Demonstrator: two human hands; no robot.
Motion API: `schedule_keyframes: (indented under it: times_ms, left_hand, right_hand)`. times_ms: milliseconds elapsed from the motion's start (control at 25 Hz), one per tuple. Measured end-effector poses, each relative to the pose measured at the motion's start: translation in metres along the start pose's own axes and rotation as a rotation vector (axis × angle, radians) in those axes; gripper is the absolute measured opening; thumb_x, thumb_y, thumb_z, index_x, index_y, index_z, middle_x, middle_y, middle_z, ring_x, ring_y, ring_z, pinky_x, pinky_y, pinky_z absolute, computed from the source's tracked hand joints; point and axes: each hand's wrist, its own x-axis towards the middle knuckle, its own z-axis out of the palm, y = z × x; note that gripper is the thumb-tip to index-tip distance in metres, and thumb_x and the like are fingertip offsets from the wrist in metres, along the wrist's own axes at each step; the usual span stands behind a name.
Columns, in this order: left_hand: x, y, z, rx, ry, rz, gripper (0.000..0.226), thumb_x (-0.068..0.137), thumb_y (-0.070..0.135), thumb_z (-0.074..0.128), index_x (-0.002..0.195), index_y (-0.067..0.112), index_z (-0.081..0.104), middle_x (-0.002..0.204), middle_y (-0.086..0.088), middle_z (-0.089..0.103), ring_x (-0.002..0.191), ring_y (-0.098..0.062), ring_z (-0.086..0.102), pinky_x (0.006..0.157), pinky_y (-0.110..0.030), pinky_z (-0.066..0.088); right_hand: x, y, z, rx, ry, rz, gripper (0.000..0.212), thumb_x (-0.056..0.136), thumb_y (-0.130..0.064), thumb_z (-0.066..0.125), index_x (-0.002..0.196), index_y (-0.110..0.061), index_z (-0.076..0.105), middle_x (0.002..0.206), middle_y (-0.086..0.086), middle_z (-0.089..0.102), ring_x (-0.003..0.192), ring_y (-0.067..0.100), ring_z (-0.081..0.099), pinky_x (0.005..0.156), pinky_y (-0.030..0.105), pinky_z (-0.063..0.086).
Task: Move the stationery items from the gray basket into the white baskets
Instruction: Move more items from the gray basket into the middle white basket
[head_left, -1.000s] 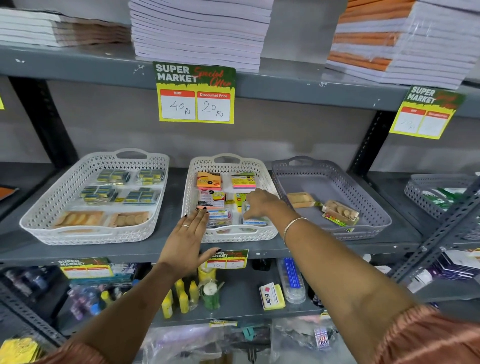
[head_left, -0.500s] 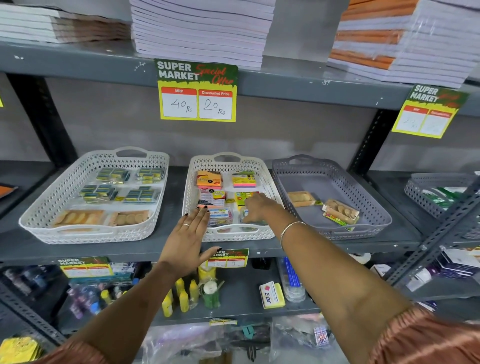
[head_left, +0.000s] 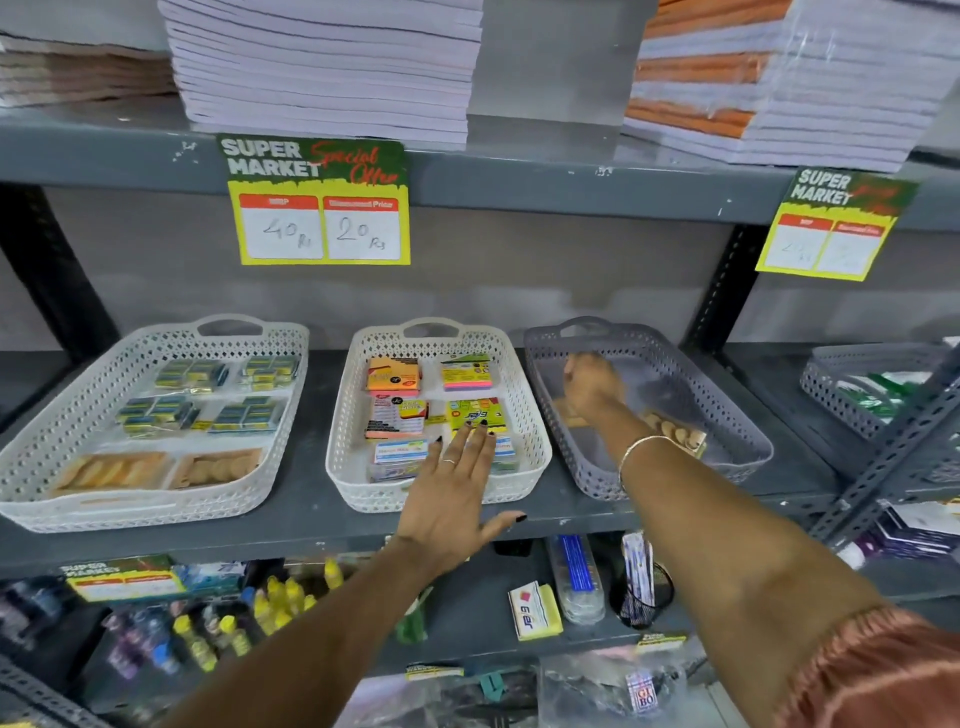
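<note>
Inside the gray basket (head_left: 727, 457), at the right end of the middle shelf (head_left: 306, 525), the right hand (head_left: 592, 387) is blurred by motion, and whether its fingers are curled on anything cannot be told. A tan packet (head_left: 563, 413) shows only as a sliver just under that hand, touching or nearly so. A second packet of round tan pieces (head_left: 675, 434) lies toward the basket's near right side, partly hidden behind the wrist and its bangle (head_left: 641, 449).

The shelving is gray metal with black uprights against a plain gray wall. Stacks of notebooks (head_left: 322, 62) sit on the shelf above, and a yellow price tag (head_left: 317, 202) hangs from its front edge, reading 40 and 20. The shelf below holds small bottles and packets, too blurred to name.

The left hand (head_left: 457, 488) is flat with its fingers spread, empty, over the near rim of the middle white basket (head_left: 353, 467), covering part of the front row of sticky-note packs (head_left: 395, 413). The left white basket (head_left: 62, 447) holds small green-and-blue packs (head_left: 192, 374) at the back and tan packets (head_left: 114, 473) along its near edge.
</note>
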Motion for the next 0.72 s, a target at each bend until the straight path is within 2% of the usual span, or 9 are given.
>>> schedule_keyframes:
  times_ms: [80, 120, 240, 320, 520, 600, 720]
  left_hand:
    - [-0.002, -0.001, 0.005, -0.007, -0.024, -0.031, 0.091, 0.084, 0.069, -0.002, 0.138, 0.005, 0.035, 0.144, -0.011, 0.037, 0.133, -0.027, 0.032, 0.104, -0.048, 0.034]
    - [-0.002, -0.001, 0.007, -0.01, -0.032, -0.035, 0.09, 0.085, 0.068, 0.0, 0.135, 0.005, 0.04, 0.14, -0.011, 0.044, 0.129, -0.027, 0.039, 0.1, -0.048, 0.038]
    - [-0.001, -0.001, 0.007, -0.011, -0.042, -0.028, 0.085, 0.085, 0.067, 0.007, 0.134, 0.006, 0.042, 0.138, -0.01, 0.047, 0.127, -0.026, 0.042, 0.099, -0.047, 0.039]
    - [0.0, -0.001, 0.009, 0.025, -0.01, -0.027, 0.083, 0.083, 0.067, 0.015, 0.134, 0.007, 0.041, 0.138, -0.009, 0.047, 0.127, -0.026, 0.042, 0.1, -0.046, 0.038]
    - [0.002, -0.001, 0.011, 0.067, 0.001, -0.041, 0.082, 0.082, 0.066, 0.019, 0.135, 0.007, 0.041, 0.138, -0.009, 0.048, 0.128, -0.026, 0.041, 0.1, -0.048, 0.037]
    - [0.002, 0.0, 0.011, 0.064, -0.001, -0.043, 0.082, 0.082, 0.066, 0.019, 0.135, 0.007, 0.04, 0.139, -0.008, 0.046, 0.129, -0.026, 0.04, 0.101, -0.047, 0.036]
    - [0.002, -0.001, 0.012, 0.071, 0.011, -0.04, 0.082, 0.083, 0.066, 0.017, 0.137, 0.008, 0.037, 0.142, -0.008, 0.043, 0.131, -0.026, 0.036, 0.103, -0.047, 0.033]
  right_hand:
    - [0.008, 0.02, 0.013, -0.077, -0.105, -0.005, 0.035, 0.091, -0.003, 0.049, 0.125, 0.0, 0.055, 0.129, 0.019, 0.055, 0.12, 0.032, 0.053, 0.096, 0.041, 0.051]
    - [0.014, 0.028, 0.021, -0.118, -0.162, -0.018, 0.041, 0.091, -0.004, 0.051, 0.132, -0.002, 0.047, 0.135, 0.019, 0.049, 0.126, 0.032, 0.046, 0.099, 0.043, 0.048]
    - [0.028, 0.038, 0.044, -0.179, -0.318, -0.044, 0.061, 0.09, -0.005, 0.054, 0.145, -0.009, 0.029, 0.15, 0.014, 0.031, 0.139, 0.033, 0.029, 0.112, 0.048, 0.033]
    - [0.034, 0.04, 0.055, -0.227, -0.39, -0.067, 0.067, 0.09, -0.006, 0.054, 0.149, -0.012, 0.024, 0.155, 0.012, 0.024, 0.143, 0.033, 0.024, 0.117, 0.047, 0.025]
    - [0.045, 0.041, 0.061, -0.332, -0.375, -0.117, 0.043, 0.093, -0.018, 0.049, 0.136, -0.013, 0.045, 0.147, 0.013, 0.041, 0.137, 0.033, 0.03, 0.116, 0.049, 0.023]
    - [0.046, 0.039, 0.055, -0.354, -0.349, -0.103, 0.046, 0.093, -0.026, 0.052, 0.137, -0.014, 0.045, 0.144, 0.012, 0.044, 0.136, 0.031, 0.033, 0.115, 0.046, 0.026]
    - [0.044, 0.042, 0.043, -0.295, -0.277, -0.034, 0.059, 0.084, -0.036, 0.065, 0.135, -0.011, 0.047, 0.137, 0.014, 0.05, 0.128, 0.031, 0.043, 0.105, 0.039, 0.041]
